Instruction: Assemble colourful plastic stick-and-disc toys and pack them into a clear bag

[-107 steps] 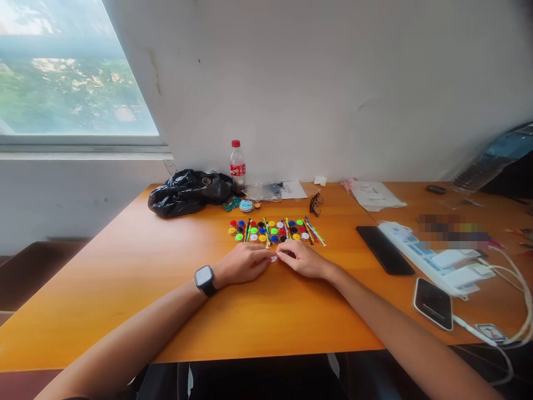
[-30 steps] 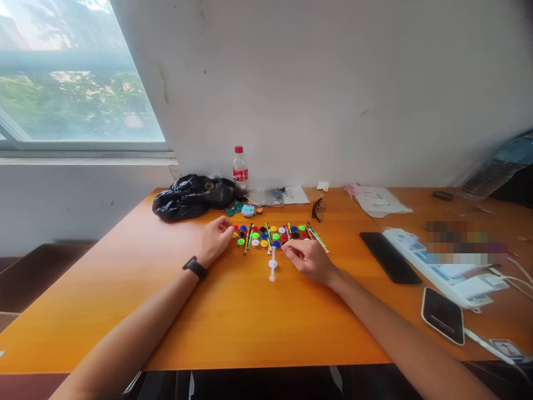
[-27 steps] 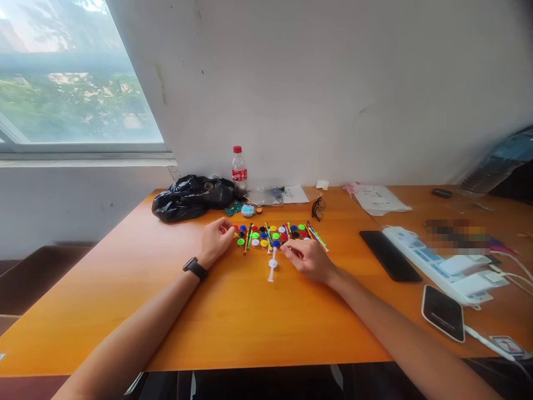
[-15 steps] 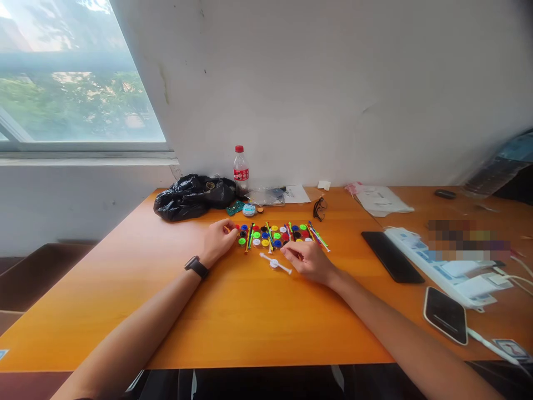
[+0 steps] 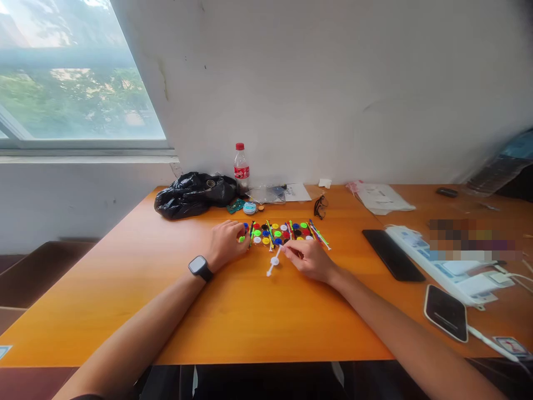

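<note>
My left hand (image 5: 227,243) is bent over the left end of the small coloured parts, its fingers closing round a green disc (image 5: 241,239); the fingertips are partly hidden. With thumb and fingers pinched, my right hand (image 5: 310,258) grips the upper end of a thin white stick (image 5: 270,270). A white disc (image 5: 275,260) sits at the middle of that stick. Behind the hands, rows of coloured round discs (image 5: 277,234) lie on the table, with bundles of coloured sticks (image 5: 318,234) between and beside them.
A black plastic bag (image 5: 187,195) and a red-capped bottle (image 5: 241,169) stand at the back of the wooden table (image 5: 233,322). Glasses (image 5: 320,207) lie behind the sticks. To the right are a dark phone (image 5: 392,254), a white power strip (image 5: 433,269) and another phone (image 5: 445,313).
The white stick has turned from lying crosswise to pointing away from me, its far end now in my right fingers. My left hand has moved right, over the leftmost discs.
</note>
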### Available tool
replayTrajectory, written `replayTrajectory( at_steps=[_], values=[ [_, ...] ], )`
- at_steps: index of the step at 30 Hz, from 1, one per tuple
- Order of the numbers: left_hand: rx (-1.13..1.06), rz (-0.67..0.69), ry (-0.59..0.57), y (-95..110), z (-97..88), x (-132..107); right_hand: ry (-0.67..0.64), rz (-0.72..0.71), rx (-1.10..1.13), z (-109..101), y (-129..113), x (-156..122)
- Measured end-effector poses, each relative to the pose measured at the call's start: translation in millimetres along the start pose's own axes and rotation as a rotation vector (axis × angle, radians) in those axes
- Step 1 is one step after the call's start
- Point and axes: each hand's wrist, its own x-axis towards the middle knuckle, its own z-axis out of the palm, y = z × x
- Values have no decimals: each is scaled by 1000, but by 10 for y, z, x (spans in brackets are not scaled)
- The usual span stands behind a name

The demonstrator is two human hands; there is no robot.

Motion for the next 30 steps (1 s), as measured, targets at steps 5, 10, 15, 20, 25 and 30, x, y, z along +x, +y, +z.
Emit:
replayTrajectory(
  at_steps=[5,10,15,20,25,30],
  values=[
    [25,-14,-43,29,-50,-8,5,-1,-9,-10,0,-2],
    [50,-22,-78,36,-80,-11,-3,-3,-7,-14,-16,-6],
    [78,-28,-121,45,-68,-20,-1,-4,-6,-15,-23,2],
    [99,-48,-154,34,-71,-26,-1,-8,-28,-7,-4,3],
    [109,-55,-176,46,-92,-28,-6,-13,-30,-1,-2,0],
    [97,-57,-193,37,-97,-32,-9,-27,-19,-3,4,-2]
  ],
)
